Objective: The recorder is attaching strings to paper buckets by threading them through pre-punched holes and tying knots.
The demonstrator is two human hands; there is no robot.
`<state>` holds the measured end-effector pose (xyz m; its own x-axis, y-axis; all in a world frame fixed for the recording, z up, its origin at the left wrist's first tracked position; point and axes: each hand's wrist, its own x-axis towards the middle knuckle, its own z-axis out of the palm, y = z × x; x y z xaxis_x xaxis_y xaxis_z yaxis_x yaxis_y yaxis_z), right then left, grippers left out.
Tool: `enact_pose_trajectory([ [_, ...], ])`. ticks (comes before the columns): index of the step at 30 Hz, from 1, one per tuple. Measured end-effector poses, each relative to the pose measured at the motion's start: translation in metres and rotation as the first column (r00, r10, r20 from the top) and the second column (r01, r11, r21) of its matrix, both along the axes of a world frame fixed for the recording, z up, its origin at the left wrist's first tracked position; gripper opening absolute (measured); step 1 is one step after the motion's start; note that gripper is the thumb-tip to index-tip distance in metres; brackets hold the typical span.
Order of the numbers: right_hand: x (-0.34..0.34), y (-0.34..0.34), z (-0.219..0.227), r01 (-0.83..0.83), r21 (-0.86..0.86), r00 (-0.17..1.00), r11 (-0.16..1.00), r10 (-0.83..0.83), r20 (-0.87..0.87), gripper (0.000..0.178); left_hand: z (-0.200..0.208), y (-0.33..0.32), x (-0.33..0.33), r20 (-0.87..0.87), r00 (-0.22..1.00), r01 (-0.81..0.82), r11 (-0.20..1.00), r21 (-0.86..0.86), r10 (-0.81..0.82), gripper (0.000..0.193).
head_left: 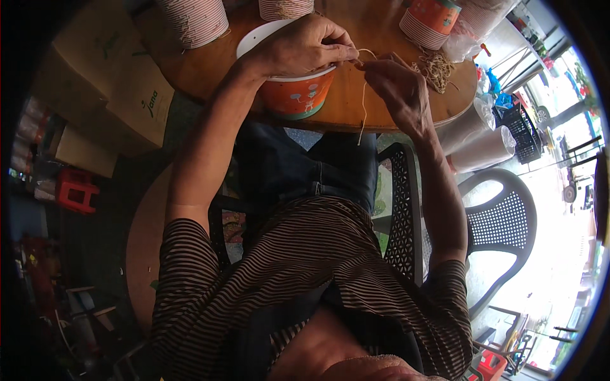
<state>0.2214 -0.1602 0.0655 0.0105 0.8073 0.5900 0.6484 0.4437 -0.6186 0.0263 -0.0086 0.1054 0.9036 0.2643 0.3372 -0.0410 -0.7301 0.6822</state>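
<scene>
An orange paper bucket (293, 96) with a white rim and green base stands at the near edge of the wooden table. Over its rim lies my left hand (310, 46), its thumb and fingers pinched on a thin beige string (364, 105) at the bucket's right side. My right hand (400, 89), just to the right, pinches the same string with bent fingers. Between the hands the string makes a small loop, and a loose end hangs down past the table edge. My fingertips hide where the string meets the bucket.
Stacked paper buckets stand at the far left (194, 24), the far middle (286, 9) and the far right (429, 25). A heap of loose strings (437, 71) lies right of my right hand. Cardboard boxes (117, 76) are at left, a plastic chair (505, 222) at right.
</scene>
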Motion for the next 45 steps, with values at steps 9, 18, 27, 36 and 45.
enact_pose_trajectory([
  [9, -0.011, 0.003, -0.004, 0.126, -0.031, 0.985, 0.992, -0.128, -0.112, 0.028, 0.003, -0.008, 0.002, -0.007, 0.999, -0.049, 0.990, 0.132, 0.051, 0.025],
  [18, -0.014, -0.002, -0.009, 0.183, -0.142, 0.967, 0.973, -0.204, -0.149, 0.027, 0.005, 0.008, -0.001, -0.005, 0.999, 0.040, 0.801, -0.597, -0.054, 0.015],
  [27, -0.014, -0.012, -0.009, 0.056, -0.199, 0.949, 0.978, -0.114, -0.293, 0.031, -0.003, -0.024, -0.006, 0.146, 0.981, 0.151, 0.979, -0.138, -0.131, 0.036],
  [36, -0.013, -0.013, -0.007, -0.055, -0.155, 0.937, 0.986, -0.003, -0.350, 0.032, -0.006, -0.046, -0.004, 0.185, 0.980, -0.111, 0.977, 0.181, 0.077, 0.018],
  [45, -0.030, -0.004, -0.014, -0.109, -0.121, 0.797, 0.987, 0.014, -0.604, 0.039, -0.003, -0.028, -0.012, 0.177, 0.984, -0.052, 0.992, 0.114, 0.031, 0.013],
])
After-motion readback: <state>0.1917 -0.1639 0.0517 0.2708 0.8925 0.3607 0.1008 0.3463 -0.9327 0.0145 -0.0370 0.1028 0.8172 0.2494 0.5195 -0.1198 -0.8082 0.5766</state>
